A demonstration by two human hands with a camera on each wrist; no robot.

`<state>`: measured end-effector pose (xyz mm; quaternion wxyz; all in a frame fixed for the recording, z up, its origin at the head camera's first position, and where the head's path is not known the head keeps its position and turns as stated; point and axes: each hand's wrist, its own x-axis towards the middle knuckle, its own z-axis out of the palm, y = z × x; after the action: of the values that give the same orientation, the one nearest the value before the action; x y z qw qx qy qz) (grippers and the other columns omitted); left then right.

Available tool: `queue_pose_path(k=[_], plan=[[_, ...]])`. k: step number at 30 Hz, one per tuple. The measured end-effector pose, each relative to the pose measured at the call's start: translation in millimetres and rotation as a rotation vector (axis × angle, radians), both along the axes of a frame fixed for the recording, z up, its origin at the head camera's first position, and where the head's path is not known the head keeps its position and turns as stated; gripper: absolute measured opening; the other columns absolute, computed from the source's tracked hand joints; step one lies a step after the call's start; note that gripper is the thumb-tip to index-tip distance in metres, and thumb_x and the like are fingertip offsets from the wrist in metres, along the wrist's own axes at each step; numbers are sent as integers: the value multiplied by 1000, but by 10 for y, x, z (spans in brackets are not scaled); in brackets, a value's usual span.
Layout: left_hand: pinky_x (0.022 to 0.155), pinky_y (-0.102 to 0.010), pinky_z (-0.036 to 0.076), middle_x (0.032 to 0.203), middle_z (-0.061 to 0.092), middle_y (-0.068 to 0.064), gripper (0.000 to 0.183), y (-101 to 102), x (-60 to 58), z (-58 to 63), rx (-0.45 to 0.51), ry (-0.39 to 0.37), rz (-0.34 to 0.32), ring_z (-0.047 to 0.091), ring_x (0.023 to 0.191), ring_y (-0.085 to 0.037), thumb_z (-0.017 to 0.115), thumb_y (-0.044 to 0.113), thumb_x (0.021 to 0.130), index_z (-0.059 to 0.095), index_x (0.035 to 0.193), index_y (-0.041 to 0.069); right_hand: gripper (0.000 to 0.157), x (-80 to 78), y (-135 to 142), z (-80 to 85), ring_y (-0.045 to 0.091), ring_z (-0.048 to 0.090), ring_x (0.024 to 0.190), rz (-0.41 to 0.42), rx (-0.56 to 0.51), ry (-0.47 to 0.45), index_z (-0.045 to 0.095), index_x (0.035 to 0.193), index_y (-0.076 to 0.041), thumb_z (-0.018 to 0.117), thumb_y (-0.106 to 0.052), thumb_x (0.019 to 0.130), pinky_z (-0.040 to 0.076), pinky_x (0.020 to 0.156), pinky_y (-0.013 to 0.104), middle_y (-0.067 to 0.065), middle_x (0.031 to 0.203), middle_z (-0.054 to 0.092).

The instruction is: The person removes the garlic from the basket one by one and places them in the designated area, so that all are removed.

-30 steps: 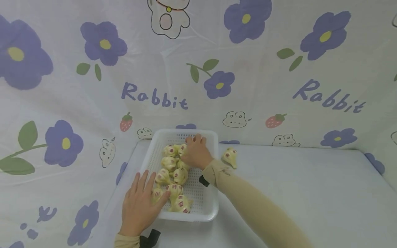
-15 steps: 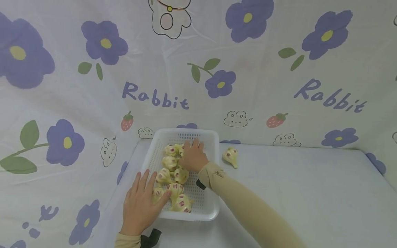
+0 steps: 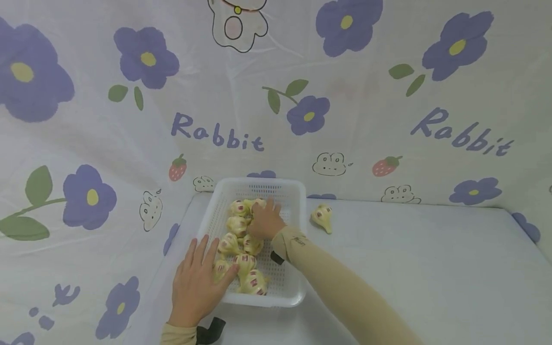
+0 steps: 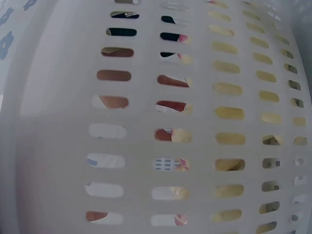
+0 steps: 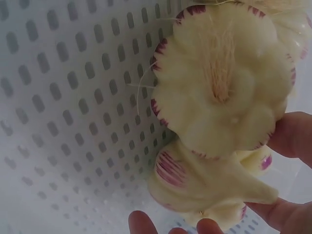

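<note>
A white plastic basket (image 3: 297, 287) with slotted walls holds several pale yellow garlic bulbs (image 3: 252, 282) with purple streaks, gathered on its left side. My right hand (image 3: 267, 221) reaches inside, fingers spread among the far bulbs. In the right wrist view its fingertips (image 5: 141, 223) stand apart, near a garlic bulb (image 5: 209, 180) with a pointed stem and a root-end-up garlic bulb (image 5: 224, 83). My left hand (image 3: 196, 282) rests with straight fingers at the basket's left side, the thumb over the rim. The left wrist view shows the slotted wall (image 4: 58, 146), with bulbs behind it.
One garlic bulb (image 3: 322, 218) lies on the white tabletop (image 3: 414, 258), just right of the basket. A cloth backdrop (image 3: 366, 110) printed with purple flowers rises behind the table and along its left side.
My right hand has shifted slightly lower and toward the left in the basket, its fingers less bent, and more of the far bulb shows. My left hand stays at the basket's side.
</note>
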<state>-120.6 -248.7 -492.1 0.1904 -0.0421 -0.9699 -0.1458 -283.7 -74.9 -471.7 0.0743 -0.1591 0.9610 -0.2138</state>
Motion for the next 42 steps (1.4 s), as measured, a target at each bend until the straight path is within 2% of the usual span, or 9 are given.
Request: queue_pose_path(k=[5, 7, 10, 15, 19, 26, 33, 42], plan=[[103, -69, 48, 160, 48, -19, 83, -5, 10, -4, 2, 5, -4, 38, 151, -46, 63, 67, 92, 53, 153, 11, 67, -40, -60, -78, 48, 39, 135, 3, 39, -15, 51, 147, 0, 69, -28, 89, 41, 112, 57, 31, 150, 40], [102, -69, 48, 159, 48, -19, 83, -6, 12, -6, 3, 8, -5, 38, 151, -46, 63, 67, 92, 54, 153, 11, 72, -65, -84, -120, 49, 39, 137, -3, 52, -20, 47, 153, 0, 68, -29, 91, 43, 112, 58, 32, 152, 38], [102, -69, 48, 159, 48, -19, 83, -8, 6, -9, 5, 15, -6, 38, 150, -46, 63, 68, 92, 54, 152, 11, 73, -106, -113, -177, 51, 42, 133, -23, 62, -30, 45, 156, -4, 68, -31, 93, 52, 102, 56, 32, 151, 36], [102, -69, 49, 159, 48, -18, 82, -8, -5, -8, 10, 22, -7, 39, 150, -46, 64, 67, 92, 55, 152, 12, 74, -147, -132, -193, 51, 47, 128, -21, 63, -21, 50, 153, -7, 75, -38, 92, 55, 98, 55, 33, 146, 41], [102, -69, 48, 159, 49, -18, 82, -6, -3, -7, 12, 23, -5, 39, 150, -46, 64, 67, 92, 55, 152, 12, 73, -161, -133, -228, 51, 50, 125, -18, 75, 13, 49, 153, -5, 75, -34, 91, 56, 96, 54, 34, 146, 42], [102, -69, 48, 160, 48, -18, 83, -3, -1, 4, 7, 18, 0, 39, 150, -46, 64, 67, 91, 54, 153, 12, 59, -150, -143, -278, 45, 53, 115, -6, 84, 105, 61, 138, -4, 76, -21, 84, 54, 95, 51, 31, 135, 49], [102, -69, 48, 160, 48, -18, 83, 4, -1, 11, 3, 7, 7, 38, 151, -46, 64, 68, 91, 54, 153, 12, 49, -136, -133, -288, 44, 55, 116, 12, 98, 163, 65, 129, -6, 79, -21, 83, 52, 100, 54, 30, 131, 55], [103, -69, 47, 161, 47, -18, 84, 8, 6, 27, 0, -8, 13, 38, 151, -46, 64, 68, 91, 53, 153, 12, 50, -118, -103, -220, 49, 52, 123, 3, 64, 110, 64, 130, -6, 79, -19, 84, 53, 100, 55, 30, 136, 52]])
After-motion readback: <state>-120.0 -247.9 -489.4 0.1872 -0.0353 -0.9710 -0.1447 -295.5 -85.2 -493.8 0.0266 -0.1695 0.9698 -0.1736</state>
